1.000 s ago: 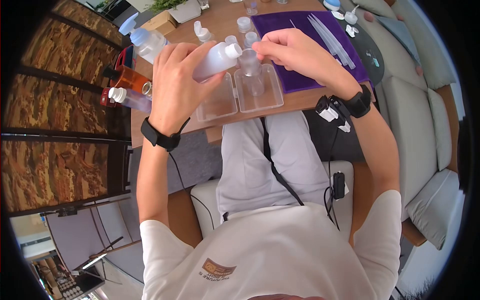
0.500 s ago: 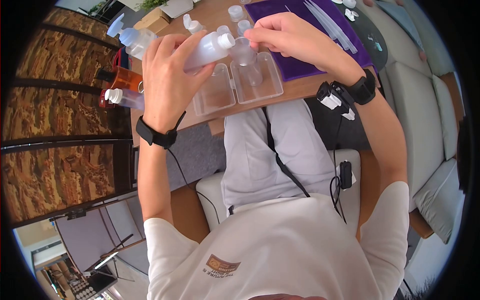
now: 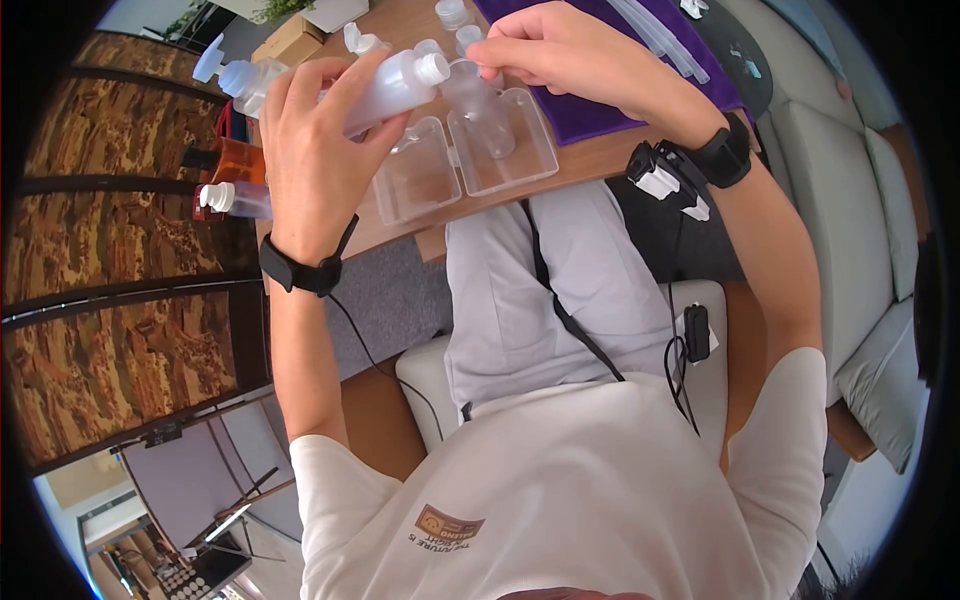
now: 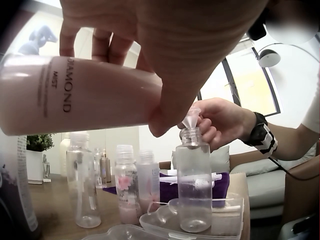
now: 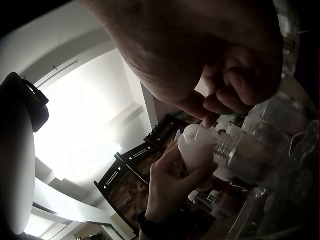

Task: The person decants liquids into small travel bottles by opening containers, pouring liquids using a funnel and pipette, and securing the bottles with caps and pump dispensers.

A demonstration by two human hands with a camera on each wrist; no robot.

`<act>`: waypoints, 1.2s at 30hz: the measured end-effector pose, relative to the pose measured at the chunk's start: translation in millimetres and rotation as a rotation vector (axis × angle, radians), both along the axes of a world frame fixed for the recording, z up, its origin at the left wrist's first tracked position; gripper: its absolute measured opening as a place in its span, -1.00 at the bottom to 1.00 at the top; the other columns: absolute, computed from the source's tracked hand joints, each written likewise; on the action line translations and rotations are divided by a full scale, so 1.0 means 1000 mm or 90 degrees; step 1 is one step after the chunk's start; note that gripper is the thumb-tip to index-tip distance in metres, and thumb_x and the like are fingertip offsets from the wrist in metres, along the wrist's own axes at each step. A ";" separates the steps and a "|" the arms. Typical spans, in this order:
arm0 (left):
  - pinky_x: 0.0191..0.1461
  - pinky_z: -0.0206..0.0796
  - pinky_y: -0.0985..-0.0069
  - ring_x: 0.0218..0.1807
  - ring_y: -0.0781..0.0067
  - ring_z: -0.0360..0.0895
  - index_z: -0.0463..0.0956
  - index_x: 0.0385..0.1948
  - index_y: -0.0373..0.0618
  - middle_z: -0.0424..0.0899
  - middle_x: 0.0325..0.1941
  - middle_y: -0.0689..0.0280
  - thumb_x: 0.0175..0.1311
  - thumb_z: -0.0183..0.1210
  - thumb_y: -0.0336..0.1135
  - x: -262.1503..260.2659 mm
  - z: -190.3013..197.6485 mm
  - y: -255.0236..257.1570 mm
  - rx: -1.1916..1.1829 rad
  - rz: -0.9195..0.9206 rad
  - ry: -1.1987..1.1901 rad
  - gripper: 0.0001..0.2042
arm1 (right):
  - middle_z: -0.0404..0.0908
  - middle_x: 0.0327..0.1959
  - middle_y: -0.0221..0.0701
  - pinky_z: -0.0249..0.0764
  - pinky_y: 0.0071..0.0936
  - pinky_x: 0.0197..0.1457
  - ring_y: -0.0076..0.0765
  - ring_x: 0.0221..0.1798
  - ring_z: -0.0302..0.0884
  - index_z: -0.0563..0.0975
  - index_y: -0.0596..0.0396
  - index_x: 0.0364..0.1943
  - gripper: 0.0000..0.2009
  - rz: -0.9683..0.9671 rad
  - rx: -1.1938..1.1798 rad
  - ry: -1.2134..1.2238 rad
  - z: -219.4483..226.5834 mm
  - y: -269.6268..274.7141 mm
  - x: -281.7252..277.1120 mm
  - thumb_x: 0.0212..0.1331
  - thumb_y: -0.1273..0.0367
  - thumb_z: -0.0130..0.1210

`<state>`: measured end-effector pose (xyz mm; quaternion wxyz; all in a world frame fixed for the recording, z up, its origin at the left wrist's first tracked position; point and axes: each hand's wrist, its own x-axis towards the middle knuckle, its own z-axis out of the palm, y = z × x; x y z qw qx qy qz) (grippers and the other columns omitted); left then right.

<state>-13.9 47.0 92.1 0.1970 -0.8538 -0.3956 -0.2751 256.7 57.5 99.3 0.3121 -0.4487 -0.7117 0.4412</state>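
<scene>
In the head view my left hand [image 3: 318, 150] grips a pale plastic bottle [image 3: 392, 92] that is tipped nearly on its side, its white neck pointing right. Printed on its side is "DIAMOND MIST", legible in the left wrist view. My right hand [image 3: 575, 60] pinches a small clear funnel [image 4: 191, 119] by its rim. The funnel sits in the mouth of an upright clear bottle [image 4: 195, 187]. This bottle stands at the open clear plastic case [image 3: 508, 182]. The tipped bottle's mouth is right at the funnel's rim in the right wrist view.
Several small bottles, among them a clear one [image 4: 84, 185] and a flower-printed one [image 4: 127, 185], stand behind the case. A pump bottle [image 3: 250, 85], an amber bottle [image 3: 240, 160] and a white-capped bottle [image 3: 238, 198] are at the left. A purple cloth [image 3: 570, 115] lies at the right.
The head view has shifted, so the table items sit higher and further left. Both hands keep nearly the same pose, the pale bottle still tipped toward the clear one.
</scene>
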 end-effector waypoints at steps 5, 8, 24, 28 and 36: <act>0.20 0.41 0.20 0.03 0.13 0.53 0.74 0.14 0.15 0.66 -0.06 0.28 0.03 0.56 -0.30 0.001 0.003 -0.002 0.014 -0.005 0.005 -0.48 | 0.73 -0.39 -0.37 0.47 -0.50 -0.18 -0.53 -0.30 0.60 0.71 0.26 -0.27 -0.65 0.014 0.016 -0.006 -0.001 0.001 0.000 0.41 0.19 0.15; 0.18 0.42 0.21 0.03 0.13 0.53 0.74 0.14 0.16 0.66 -0.06 0.29 0.02 0.56 -0.30 0.001 0.003 -0.001 0.018 -0.010 0.012 -0.47 | 0.73 -0.39 -0.37 0.47 -0.50 -0.18 -0.53 -0.30 0.60 0.72 0.26 -0.27 -0.64 0.017 0.011 -0.007 -0.001 0.001 0.001 0.42 0.18 0.15; 0.20 0.45 0.19 0.09 0.11 0.52 0.73 0.17 0.22 0.65 0.00 0.29 0.01 0.59 -0.30 0.002 0.006 -0.002 0.018 -0.002 0.020 -0.43 | 0.70 -0.41 -0.42 0.44 -0.52 -0.19 -0.57 -0.32 0.56 0.73 0.24 -0.28 -0.66 0.025 0.005 0.012 -0.005 0.003 0.000 0.43 0.20 0.14; 0.22 0.39 0.19 0.08 0.14 0.52 0.74 0.13 0.19 0.65 -0.01 0.33 -0.01 0.57 -0.32 0.002 0.005 0.000 0.029 -0.010 0.011 -0.46 | 0.72 -0.40 -0.40 0.45 -0.50 -0.19 -0.55 -0.31 0.58 0.74 0.24 -0.27 -0.65 0.017 0.009 -0.008 -0.001 0.001 0.000 0.43 0.19 0.14; 0.23 0.39 0.19 0.09 0.14 0.52 0.73 0.13 0.19 0.65 -0.01 0.32 0.00 0.57 -0.32 0.001 0.007 0.000 0.034 -0.010 0.015 -0.46 | 0.74 -0.38 -0.37 0.47 -0.50 -0.16 -0.53 -0.30 0.60 0.74 0.23 -0.26 -0.65 0.011 0.020 0.004 -0.010 0.007 0.000 0.43 0.18 0.14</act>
